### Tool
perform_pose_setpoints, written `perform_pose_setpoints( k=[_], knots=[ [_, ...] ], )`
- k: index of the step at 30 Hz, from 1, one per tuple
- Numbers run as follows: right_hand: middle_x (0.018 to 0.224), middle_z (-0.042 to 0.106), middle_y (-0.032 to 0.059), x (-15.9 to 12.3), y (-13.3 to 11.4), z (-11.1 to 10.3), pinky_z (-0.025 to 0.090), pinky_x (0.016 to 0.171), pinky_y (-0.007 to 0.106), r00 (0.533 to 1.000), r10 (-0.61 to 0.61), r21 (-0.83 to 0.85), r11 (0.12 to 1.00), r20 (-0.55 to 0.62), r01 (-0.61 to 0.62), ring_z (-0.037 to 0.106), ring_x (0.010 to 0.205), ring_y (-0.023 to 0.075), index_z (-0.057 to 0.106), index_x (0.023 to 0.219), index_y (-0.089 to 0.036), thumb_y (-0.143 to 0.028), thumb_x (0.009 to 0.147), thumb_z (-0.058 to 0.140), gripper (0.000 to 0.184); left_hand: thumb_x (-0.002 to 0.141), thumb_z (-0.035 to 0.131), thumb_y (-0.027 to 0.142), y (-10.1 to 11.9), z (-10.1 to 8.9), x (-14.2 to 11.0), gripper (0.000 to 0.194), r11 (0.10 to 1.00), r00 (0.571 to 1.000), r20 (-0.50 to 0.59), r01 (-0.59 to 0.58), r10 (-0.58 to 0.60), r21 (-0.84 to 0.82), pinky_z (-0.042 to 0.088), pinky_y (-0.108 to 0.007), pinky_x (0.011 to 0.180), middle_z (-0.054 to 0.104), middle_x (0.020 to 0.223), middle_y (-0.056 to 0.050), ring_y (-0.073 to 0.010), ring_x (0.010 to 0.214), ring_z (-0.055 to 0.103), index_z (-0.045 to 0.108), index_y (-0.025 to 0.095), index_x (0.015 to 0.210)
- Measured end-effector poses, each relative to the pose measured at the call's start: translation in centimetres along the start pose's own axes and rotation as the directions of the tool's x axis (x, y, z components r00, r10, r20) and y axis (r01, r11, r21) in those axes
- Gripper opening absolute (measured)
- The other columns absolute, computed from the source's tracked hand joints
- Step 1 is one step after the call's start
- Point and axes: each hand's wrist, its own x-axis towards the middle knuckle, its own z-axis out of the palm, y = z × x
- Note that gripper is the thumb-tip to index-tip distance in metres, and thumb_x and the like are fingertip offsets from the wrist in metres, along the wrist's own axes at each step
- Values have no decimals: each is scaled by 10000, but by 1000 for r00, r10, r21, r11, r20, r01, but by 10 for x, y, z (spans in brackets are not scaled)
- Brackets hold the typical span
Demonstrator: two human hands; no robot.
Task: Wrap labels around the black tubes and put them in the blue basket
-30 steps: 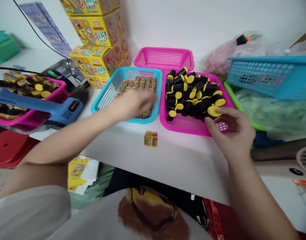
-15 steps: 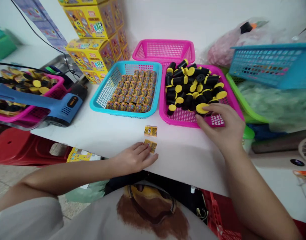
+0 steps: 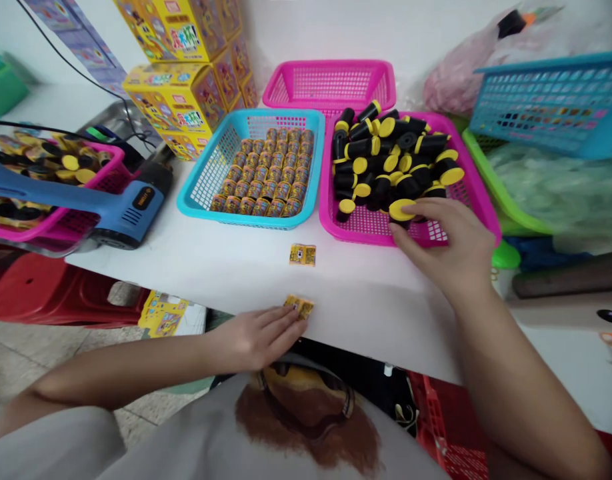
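Observation:
My right hand (image 3: 451, 240) pinches a small black tub with a yellow lid (image 3: 402, 209) between thumb and fingers, at the front rim of a pink basket (image 3: 353, 233). More of these black, yellow-lidded tubs (image 3: 369, 147) lie jumbled in that basket. Near the table's front edge, my left hand (image 3: 263, 337) has its fingers together on a yellow printed label (image 3: 300, 307); its fingertips cover part of it. A second yellow label (image 3: 303, 255) lies flat farther in. Behind it, a light-blue basket (image 3: 196, 210) holds rows of tubs with printed wraps (image 3: 266, 177).
A blue heat gun (image 3: 131, 210) lies at the left beside another pink basket (image 3: 113, 167) of tubs. Yellow boxes (image 3: 176, 100) are stacked at the back. At the right are a tilted blue basket (image 3: 541, 110) and a green basket (image 3: 516, 203) with plastic bags.
The label under my left hand has slid toward the table's front edge, away from the other label. My right hand keeps hold of the tub at the basket's front, barely moved.

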Motion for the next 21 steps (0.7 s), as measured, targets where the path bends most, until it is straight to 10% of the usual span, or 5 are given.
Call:
perform_pose_setpoints(
  k=[8, 17, 21],
  knots=[
    [1113, 761, 53, 0, -2, -3, 605, 997, 549, 999, 11, 11, 1000, -49, -11, 735, 1099, 303, 705, 1092, -332, -326, 929, 731, 165, 988, 393, 10, -29, 9, 2, 592, 931, 958, 111, 282, -263, -231, 663, -268, 835, 796, 1132, -76, -178, 983, 790, 467, 181, 1550],
    [1195, 694, 74, -16, -23, 15, 657, 724, 366, 975, 105, 380, 925, -198, -23, 730, 980, 220, 635, 1279, -331, -396, 901, 759, 402, 877, 766, 132, -62, -35, 77, 92, 576, 900, 71, 335, -431, -745, 614, -210, 726, 747, 980, -58, -148, 889, 744, 826, 202, 873],
    [1191, 696, 59, -19, -37, 13, 618, 593, 309, 991, 118, 444, 893, -66, -77, 722, 819, 179, 628, 1396, -404, -352, 958, 701, 447, 869, 841, 286, -74, -5, 101, 322, 373, 873, 156, 352, -463, -859, 589, -225, 653, 777, 845, -39, -152, 744, 737, 784, 184, 1169]
  ],
)
